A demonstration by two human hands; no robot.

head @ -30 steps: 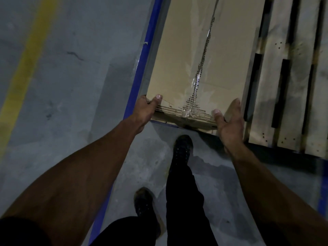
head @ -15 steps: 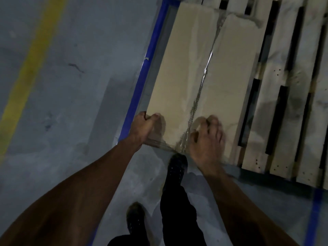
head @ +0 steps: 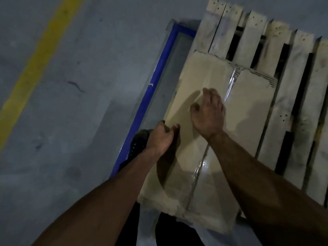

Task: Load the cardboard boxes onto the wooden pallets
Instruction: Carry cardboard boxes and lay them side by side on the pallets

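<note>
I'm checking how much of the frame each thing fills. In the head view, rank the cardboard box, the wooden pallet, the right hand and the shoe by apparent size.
1. cardboard box and wooden pallet: too close to rank; the pallet is cropped.
2. right hand
3. shoe, partly hidden

I'm looking down at what reads as a warehouse or loading bay: a grey concrete floor (head: 74, 121) is carrying a painted yellow line (head: 33, 68), blue tape (head: 150, 96) is marking a bay, and a wooden pallet (head: 291, 96) is holding a taped cardboard box (head: 209, 174).
</note>
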